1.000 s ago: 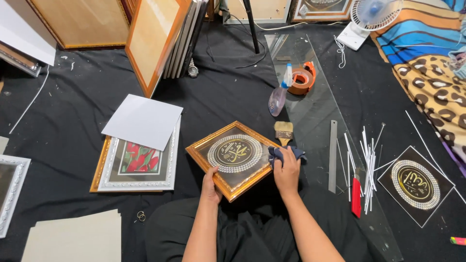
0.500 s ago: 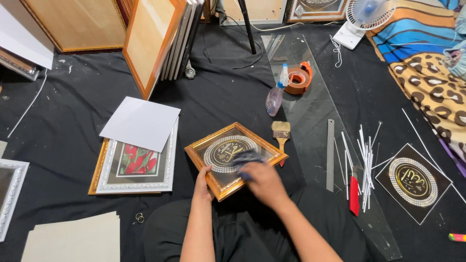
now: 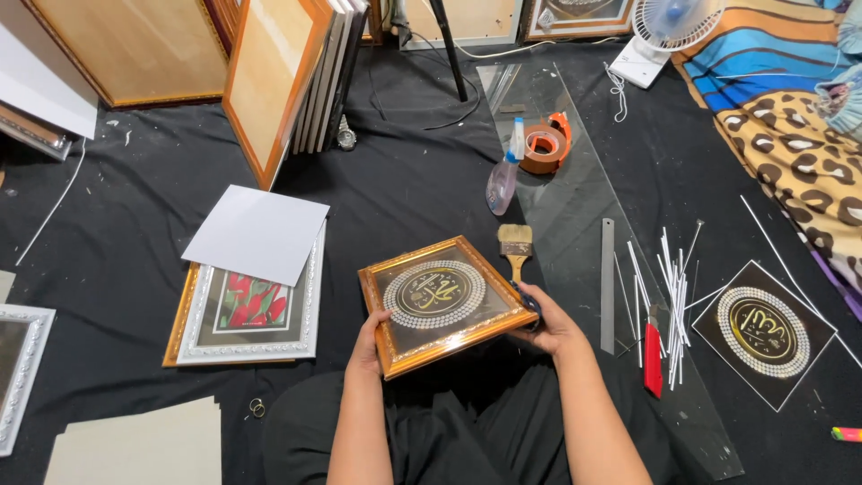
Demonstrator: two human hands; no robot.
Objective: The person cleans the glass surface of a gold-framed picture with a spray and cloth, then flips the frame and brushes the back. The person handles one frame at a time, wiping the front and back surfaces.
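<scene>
Our left hand (image 3: 370, 334) grips the near-left edge of the small gold frame (image 3: 444, 304), and our right hand (image 3: 548, 321) closes on its right corner with a dark cloth (image 3: 532, 304), lifting it above the floor's black sheet (image 3: 135, 260). We judge we're checking the wiped glass; next needs a steady tilt. A brush (image 3: 515, 247) lies just beyond.

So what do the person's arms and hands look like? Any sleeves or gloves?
Both arms are bare all the way up to where the picture ends, with no sleeves showing. The left hand and right hand wear no gloves. I can't make out any rings, watch or bracelets.
</scene>
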